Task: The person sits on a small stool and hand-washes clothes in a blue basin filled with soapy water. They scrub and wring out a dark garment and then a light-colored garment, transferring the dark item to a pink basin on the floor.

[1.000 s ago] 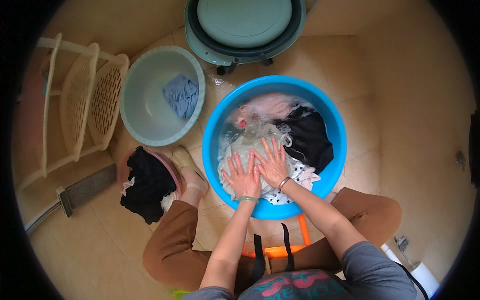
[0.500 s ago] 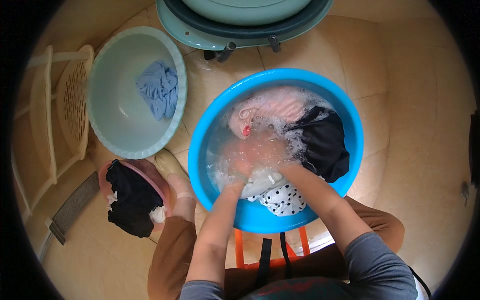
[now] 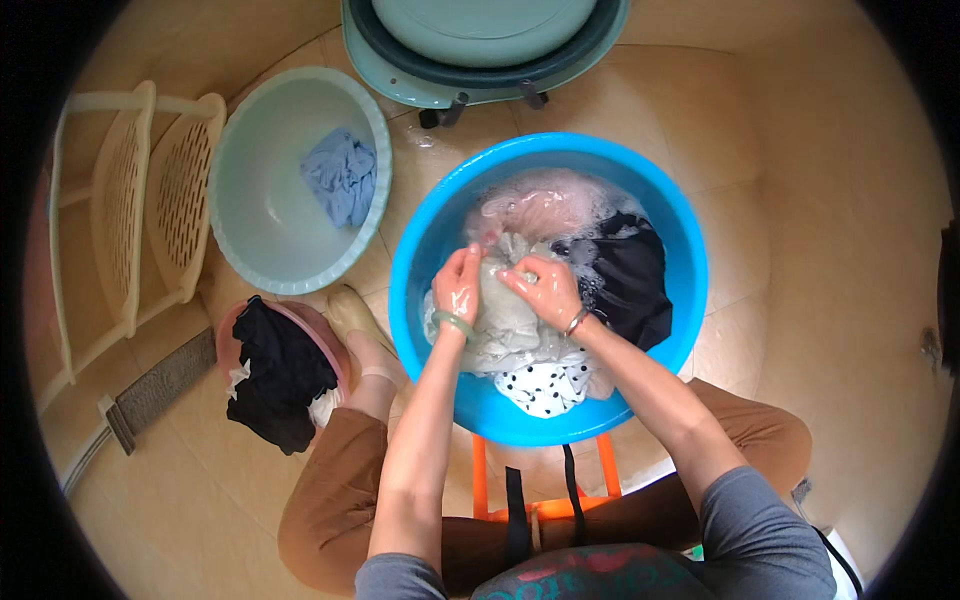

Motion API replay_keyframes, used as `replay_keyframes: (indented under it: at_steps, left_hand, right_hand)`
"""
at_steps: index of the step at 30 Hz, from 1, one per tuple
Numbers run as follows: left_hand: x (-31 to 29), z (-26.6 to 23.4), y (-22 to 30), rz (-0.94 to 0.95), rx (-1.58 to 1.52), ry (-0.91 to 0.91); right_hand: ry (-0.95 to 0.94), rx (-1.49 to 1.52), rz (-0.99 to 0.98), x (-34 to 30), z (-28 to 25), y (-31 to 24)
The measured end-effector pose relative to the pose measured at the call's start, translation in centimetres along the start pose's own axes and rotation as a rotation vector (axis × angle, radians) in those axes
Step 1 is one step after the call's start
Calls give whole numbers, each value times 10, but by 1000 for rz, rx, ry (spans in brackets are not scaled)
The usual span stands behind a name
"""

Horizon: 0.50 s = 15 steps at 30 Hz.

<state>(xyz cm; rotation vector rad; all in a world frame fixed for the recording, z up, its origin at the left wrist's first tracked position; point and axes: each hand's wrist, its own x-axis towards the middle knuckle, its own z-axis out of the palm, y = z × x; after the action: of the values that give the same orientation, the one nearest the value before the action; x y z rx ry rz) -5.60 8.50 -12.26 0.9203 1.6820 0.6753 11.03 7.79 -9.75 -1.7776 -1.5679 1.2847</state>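
Soapy water and wet laundry fill the blue basin (image 3: 403,270) in front of me. My left hand (image 3: 460,287) and my right hand (image 3: 548,292) pinch a wet pale grey garment (image 3: 508,318), bunched up at the water's surface. Its exact kind is hidden by the folds. Right of it floats a black garment (image 3: 632,285), partly under foam. Pink cloth (image 3: 545,205) lies beyond my hands, in suds. White cloth with black dots (image 3: 545,388) rests against the near wall of the basin.
To the left, a pale green basin (image 3: 245,235) holds a blue cloth (image 3: 342,175). Nearer, a pink basin (image 3: 325,335) carries dark clothes. A cream slatted rack (image 3: 182,210) and a floor drain grate (image 3: 165,385) lie further left. A folded green tub (image 3: 480,35) stands at the back.
My hands have come up out of the foamy water, lifting the pale grey garment to the surface between them. The view has shifted slightly.
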Motion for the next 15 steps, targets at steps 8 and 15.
replay_keyframes:
  at_steps: [8, 15]
  left_hand:
    - [-57, -17, 93, 154, -651, 189]
    - [-84, -19, 64, 282, -324, 315]
  right_hand:
    - [237, -31, -464, -81, -58, -99]
    - [157, -313, -647, -121, -39, -98]
